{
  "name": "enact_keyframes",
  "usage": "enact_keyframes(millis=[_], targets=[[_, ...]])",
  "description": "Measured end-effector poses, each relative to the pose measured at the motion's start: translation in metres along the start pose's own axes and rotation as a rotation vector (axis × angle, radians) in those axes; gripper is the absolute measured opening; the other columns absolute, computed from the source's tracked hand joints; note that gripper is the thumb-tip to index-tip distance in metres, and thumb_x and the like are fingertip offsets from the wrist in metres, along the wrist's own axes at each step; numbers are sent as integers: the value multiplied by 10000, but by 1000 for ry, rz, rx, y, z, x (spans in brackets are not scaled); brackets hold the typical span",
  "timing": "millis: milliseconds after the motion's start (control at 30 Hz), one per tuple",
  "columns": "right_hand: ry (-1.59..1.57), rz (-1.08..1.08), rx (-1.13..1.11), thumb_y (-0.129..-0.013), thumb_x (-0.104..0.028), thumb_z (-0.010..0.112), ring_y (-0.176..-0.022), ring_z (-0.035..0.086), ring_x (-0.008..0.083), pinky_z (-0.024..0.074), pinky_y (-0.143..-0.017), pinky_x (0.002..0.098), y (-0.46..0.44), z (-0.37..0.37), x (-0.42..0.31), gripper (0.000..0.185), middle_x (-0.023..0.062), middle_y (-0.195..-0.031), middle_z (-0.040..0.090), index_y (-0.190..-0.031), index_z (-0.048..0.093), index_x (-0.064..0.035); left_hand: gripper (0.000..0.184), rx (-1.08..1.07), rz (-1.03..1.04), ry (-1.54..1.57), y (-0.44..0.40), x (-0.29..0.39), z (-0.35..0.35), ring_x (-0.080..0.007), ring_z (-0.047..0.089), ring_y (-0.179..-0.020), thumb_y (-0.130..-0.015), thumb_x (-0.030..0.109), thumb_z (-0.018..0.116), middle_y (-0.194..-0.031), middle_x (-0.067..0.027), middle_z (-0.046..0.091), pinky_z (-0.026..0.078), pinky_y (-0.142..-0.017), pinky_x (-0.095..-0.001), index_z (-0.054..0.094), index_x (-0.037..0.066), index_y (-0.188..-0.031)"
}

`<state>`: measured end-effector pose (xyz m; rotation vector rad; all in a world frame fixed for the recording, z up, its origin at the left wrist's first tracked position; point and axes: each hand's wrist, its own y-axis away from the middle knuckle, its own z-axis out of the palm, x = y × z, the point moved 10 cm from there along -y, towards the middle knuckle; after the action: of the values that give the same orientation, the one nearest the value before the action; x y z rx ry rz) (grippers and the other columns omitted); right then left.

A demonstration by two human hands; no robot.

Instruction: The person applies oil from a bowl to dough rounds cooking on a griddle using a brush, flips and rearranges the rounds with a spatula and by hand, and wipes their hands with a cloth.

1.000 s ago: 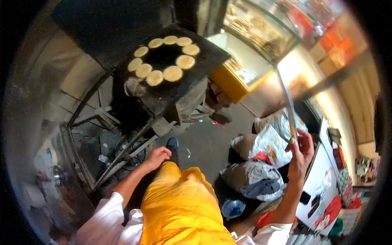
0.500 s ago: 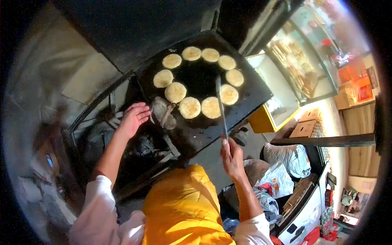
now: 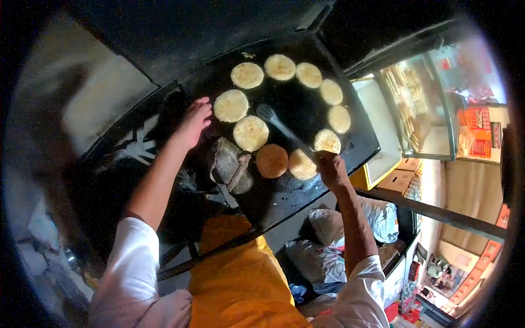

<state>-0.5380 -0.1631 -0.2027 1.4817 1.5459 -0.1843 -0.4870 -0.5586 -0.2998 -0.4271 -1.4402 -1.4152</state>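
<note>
My right hand [image 3: 332, 170] is closed round the handle of a long metal spatula [image 3: 292, 135]. The spatula's slotted head lies over the dark middle of the griddle [image 3: 306, 191], inside a ring of round flatbreads. One near flatbread [image 3: 272, 161] shows a browned face; the others, such as the pale flatbread [image 3: 251, 133], look cream with light spots. My left hand [image 3: 196, 121] hovers empty past the griddle's left edge, fingers apart and slightly bent, close to the leftmost flatbread [image 3: 231, 106]. Below it rests a grey flat object with a stick-like bar [image 3: 232, 167], its kind unclear.
A dark frame with pale sticks [image 3: 139, 146] stands left of the griddle. To the right are a yellow-edged white bin [image 3: 383, 128] and a glass case [image 3: 424, 104] with stacked bread. Filled sacks [image 3: 328, 249] lie at lower right, beneath a dark bar [image 3: 437, 210].
One near flatbread, pale before, now has its browned side up. The spatula's head has swung left into the ring. Both hands have moved forward, and the camera view has shifted.
</note>
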Motion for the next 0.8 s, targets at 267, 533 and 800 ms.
enact_keyframes(millis=[267,533,800], targets=[[99,-85,-110,-917,-131,540,-606,507,87,401,-514,258,-32,43,-34,186,4,-697,582,-998,657,-11,707,85,-75,-243,-15,3,9,-225,438,-1228,-846,569,567,-1344,-54,476,364,-970,-397,386,167,-1400],[141,-160,30,-891,-79,539,-603,510,107,408,-529,270,19,-6,-38,212,13,-709,597,-1058,658,-25,651,47,-17,-129,-25,7,20,-227,460,-1240,-888,498,554,-1353,-71,489,379,-1007,-387,372,147,-1405],[-4,134,32,-929,-192,558,-637,545,125,439,-576,280,69,-45,38,242,51,-691,582,-991,661,18,436,-140,-34,-401,30,-7,21,-158,595,-1024,-903,312,571,-1112,-49,609,441,-879,-322,499,104,-1279]])
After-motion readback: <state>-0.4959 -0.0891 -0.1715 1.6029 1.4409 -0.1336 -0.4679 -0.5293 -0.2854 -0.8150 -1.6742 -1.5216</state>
